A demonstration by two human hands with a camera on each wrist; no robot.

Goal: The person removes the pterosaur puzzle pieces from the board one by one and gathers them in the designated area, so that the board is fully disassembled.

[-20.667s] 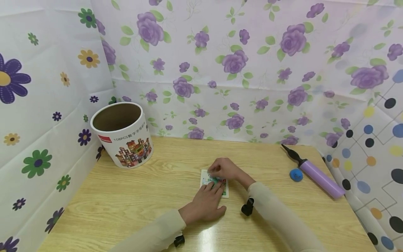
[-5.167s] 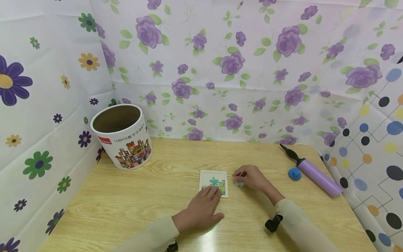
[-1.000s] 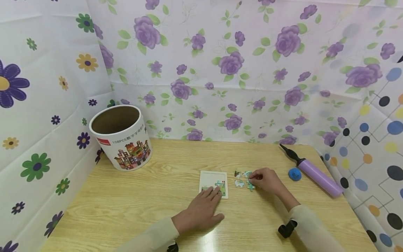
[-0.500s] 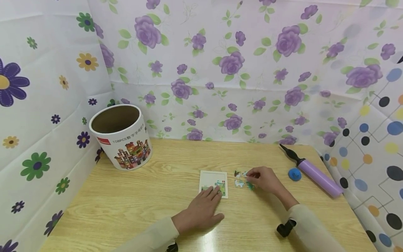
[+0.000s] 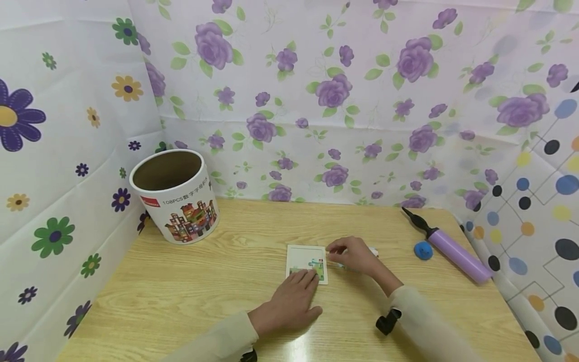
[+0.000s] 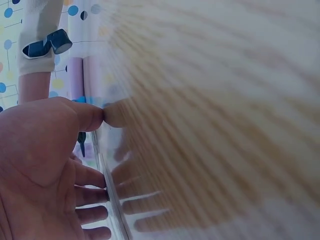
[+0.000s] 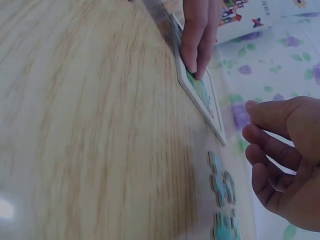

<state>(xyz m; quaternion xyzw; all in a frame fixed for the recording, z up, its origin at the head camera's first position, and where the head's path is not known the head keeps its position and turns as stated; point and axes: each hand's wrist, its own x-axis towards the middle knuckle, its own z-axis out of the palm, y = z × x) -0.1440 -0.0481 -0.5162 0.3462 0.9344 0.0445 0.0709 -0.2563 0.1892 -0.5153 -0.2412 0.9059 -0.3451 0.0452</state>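
Observation:
A square white puzzle tray (image 5: 298, 250) lies on the table, with joined green and teal puzzle pieces (image 5: 315, 263) along its lower part. My left hand (image 5: 291, 301) lies flat, its straight fingers resting on the tray's near edge and covering some of the picture. At the tray's right edge, my right hand (image 5: 355, 255) pinches a small puzzle piece, mostly hidden by the fingers. In the right wrist view, the thumb and curled fingers of that hand are close together above the table. Several loose teal puzzle pieces (image 7: 223, 227) lie beside the tray, partly hidden under my right hand in the head view.
A large white bucket (image 5: 181, 211) with printed building blocks stands at the back left. Toward the right lie a round blue object (image 5: 423, 250) and a purple hand pump (image 5: 459, 255) with a black nozzle. Flowered cloth (image 5: 289, 100) hangs behind the table.
My right hand has moved left from the loose pieces to the tray's right edge, carrying a small piece. My left hand stays in place. Compared with 5.2 seconds ago, fewer pieces show in the tray.

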